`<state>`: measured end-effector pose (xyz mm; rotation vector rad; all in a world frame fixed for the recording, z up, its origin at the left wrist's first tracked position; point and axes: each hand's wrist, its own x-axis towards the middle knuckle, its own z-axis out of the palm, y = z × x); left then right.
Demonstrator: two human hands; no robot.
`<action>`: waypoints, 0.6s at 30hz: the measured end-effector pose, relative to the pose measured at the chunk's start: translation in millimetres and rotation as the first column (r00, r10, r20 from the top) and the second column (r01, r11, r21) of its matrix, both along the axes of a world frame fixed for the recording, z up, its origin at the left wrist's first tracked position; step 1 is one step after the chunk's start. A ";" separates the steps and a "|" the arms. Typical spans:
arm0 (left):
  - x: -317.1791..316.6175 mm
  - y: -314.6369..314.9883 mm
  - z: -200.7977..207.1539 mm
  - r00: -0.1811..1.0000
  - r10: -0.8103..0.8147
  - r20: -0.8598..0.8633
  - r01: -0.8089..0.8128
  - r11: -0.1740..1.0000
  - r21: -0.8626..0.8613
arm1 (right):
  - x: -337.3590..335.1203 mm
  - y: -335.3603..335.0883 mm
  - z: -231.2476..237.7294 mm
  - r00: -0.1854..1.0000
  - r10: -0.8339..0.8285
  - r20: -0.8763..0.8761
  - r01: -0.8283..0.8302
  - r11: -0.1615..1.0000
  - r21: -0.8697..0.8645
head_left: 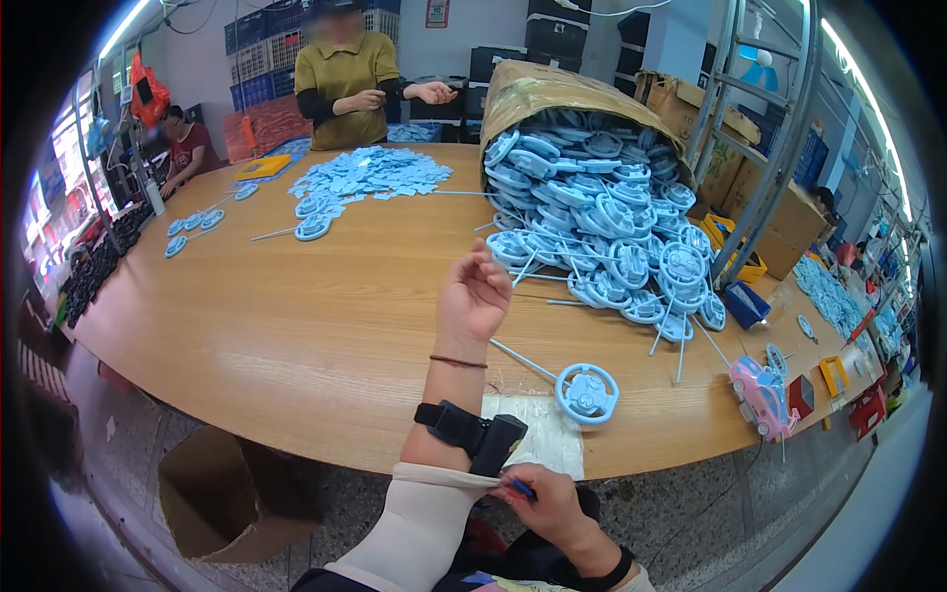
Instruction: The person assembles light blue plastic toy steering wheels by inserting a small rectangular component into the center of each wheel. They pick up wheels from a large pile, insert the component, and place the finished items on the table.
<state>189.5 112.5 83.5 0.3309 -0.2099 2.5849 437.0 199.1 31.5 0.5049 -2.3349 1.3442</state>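
My left hand (475,294) is raised over the table, palm up, its fingers loosely curled with nothing in them. A black strap with a small black device (496,443) circles that forearm. Below it, my right hand (546,508) pinches the edge of the cream sleeve (419,508) on my left arm. A small blue-and-red object (520,488) shows at its fingers; its kind I cannot make out. To the right of my left forearm lies a light-blue toy steering wheel (587,393) on a thin stick, partly over a white sheet (547,439) at the table's near edge.
A large tipped sack (582,89) spills many blue steering wheels (626,212) onto the wooden table (296,296). Flat blue pieces (375,173) lie before a standing co-worker (345,79). A pink toy car (762,395), a blue bin (746,304) and a metal ladder (779,148) are right; a cardboard box (212,503) stands below.
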 end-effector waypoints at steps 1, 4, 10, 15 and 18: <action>-1.0 0.8 2.6 1.000 0.009 -0.026 -0.009 1.000 0.025 | -0.8 -1.2 -8.0 1.000 0.002 -0.027 -0.002 1.000 0.000; 5.2 6.0 5.2 1.000 0.015 -0.018 -0.015 0.999 0.046 | -0.3 -4.7 -8.2 0.990 -0.070 -0.124 0.072 0.997 0.010; 7.0 11.8 -4.1 0.998 -0.011 0.067 0.009 0.999 0.034 | -3.4 -10.9 2.5 0.995 -0.096 0.009 0.096 0.995 -0.033; 3.6 15.5 -10.8 0.997 -0.019 0.076 0.017 1.000 0.021 | -4.5 -2.2 -0.4 0.999 0.017 0.048 -0.013 0.997 -0.082; -6.5 18.8 -17.7 0.999 0.055 -0.001 -0.054 0.993 -0.105 | 1.0 -3.6 -9.6 0.989 0.083 -0.123 -0.100 0.985 -0.141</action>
